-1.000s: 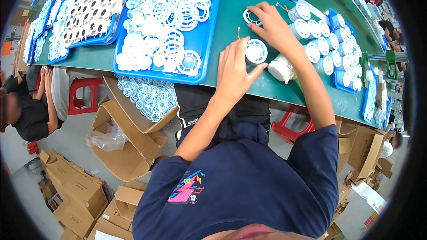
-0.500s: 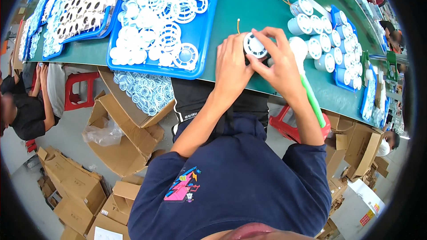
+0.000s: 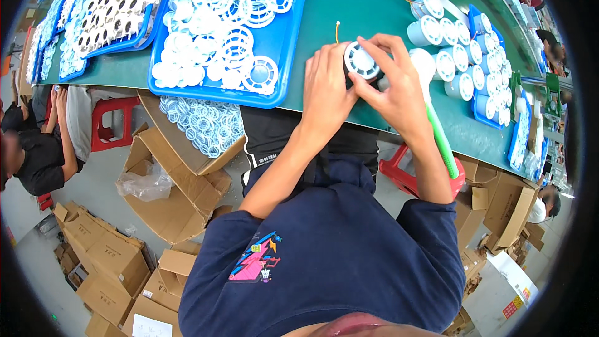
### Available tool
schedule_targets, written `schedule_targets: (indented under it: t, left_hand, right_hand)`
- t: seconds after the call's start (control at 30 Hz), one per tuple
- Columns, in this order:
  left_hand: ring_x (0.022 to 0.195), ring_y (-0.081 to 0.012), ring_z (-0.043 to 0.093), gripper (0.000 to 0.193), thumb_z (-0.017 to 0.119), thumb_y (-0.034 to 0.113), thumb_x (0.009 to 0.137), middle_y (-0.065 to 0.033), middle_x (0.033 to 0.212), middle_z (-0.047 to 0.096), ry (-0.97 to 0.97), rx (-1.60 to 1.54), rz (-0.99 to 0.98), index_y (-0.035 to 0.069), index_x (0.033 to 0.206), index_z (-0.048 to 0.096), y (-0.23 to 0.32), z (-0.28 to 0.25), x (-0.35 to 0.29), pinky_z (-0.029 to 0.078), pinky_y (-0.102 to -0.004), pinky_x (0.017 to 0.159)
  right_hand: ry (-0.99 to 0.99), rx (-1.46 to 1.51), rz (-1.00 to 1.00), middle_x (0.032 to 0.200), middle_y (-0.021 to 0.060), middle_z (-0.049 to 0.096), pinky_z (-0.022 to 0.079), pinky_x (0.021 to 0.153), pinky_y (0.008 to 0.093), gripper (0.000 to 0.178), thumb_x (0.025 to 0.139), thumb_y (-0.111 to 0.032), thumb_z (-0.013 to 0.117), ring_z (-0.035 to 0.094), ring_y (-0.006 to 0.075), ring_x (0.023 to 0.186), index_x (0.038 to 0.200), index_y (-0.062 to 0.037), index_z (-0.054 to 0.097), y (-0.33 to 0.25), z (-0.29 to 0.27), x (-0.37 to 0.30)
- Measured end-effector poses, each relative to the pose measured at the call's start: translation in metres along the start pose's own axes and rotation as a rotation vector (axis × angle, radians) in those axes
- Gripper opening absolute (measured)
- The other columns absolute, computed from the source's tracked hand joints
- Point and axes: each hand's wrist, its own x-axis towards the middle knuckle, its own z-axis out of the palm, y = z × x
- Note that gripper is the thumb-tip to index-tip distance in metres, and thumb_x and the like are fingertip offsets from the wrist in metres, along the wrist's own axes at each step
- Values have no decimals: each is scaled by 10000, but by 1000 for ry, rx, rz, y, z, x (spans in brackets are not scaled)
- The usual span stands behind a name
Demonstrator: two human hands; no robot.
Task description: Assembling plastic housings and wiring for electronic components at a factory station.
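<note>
A round housing topped by a white slotted cap (image 3: pixel 362 60) is between my hands at the table's near edge. My left hand (image 3: pixel 327 84) is wrapped round its left side, fingers together. On the right, my right hand (image 3: pixel 396 81) has its thumb and fingers bent over the cap's rim. Thin orange-brown wires (image 3: pixel 337 31) stick up behind my left fingers; where they attach is hidden. Beside my right hand lies a mallet with a white head (image 3: pixel 423 65) and a green handle (image 3: pixel 442 140), partly hidden by my forearm.
At left, a blue tray (image 3: pixel 265 97) holds white rings and discs; more trays (image 3: pixel 118 47) stand beyond it. Several white cylinders (image 3: pixel 458 84) stand at right, some in a blue tray (image 3: pixel 483 118). Below are open cartons (image 3: pixel 165 190) and a red stool (image 3: pixel 399 178). A person (image 3: pixel 43 156) sits at left.
The cap shows slightly larger and more face-on, and my right fingers have shifted a little over its rim. The whole view has moved slightly.
</note>
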Motion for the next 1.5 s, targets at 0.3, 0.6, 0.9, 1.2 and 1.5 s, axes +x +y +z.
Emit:
schedule_targets:
  t: [0.3,0.6,0.9,1.2,1.5]
  left_hand:
    - [1128,-395,600,694,849,124,767,-194,1225,615,8,10,38,0,1363,515,2,-1,1,449,-483,948]
    - [1142,-423,609,767,831,84,775,-229,1259,624,20,-4,70,-39,1439,468,-2,1,-3,491,-495,955]
    - [1102,-411,636,725,851,167,805,-222,1233,645,65,-52,87,-35,1407,501,6,2,-1,509,-479,928]
    - [1109,-394,661,700,907,223,790,-202,1232,660,55,-63,58,10,1353,550,5,0,1,534,-458,928]
    - [1194,-337,534,706,935,231,758,-170,1245,526,12,-103,-59,57,1357,605,6,-8,6,468,-423,1006]
  right_hand:
    - [-1,14,31,1251,164,582,641,781,362,514,816,-72,820,693,307,1058,1296,21,662,-4,0,-1]
    - [43,-17,-17,1263,174,587,643,762,353,493,827,-47,802,706,302,1026,1295,21,666,-3,2,-3]
    - [3,65,120,1266,178,596,618,808,377,494,828,-50,801,695,308,1068,1296,17,658,-7,-2,-4]
    - [224,-454,306,1274,216,624,478,1029,471,570,866,31,682,588,387,1240,1422,-15,566,33,-26,-105]
    - [317,349,466,807,51,610,405,537,249,306,1100,-235,547,523,65,654,1222,39,611,-13,-62,-80]
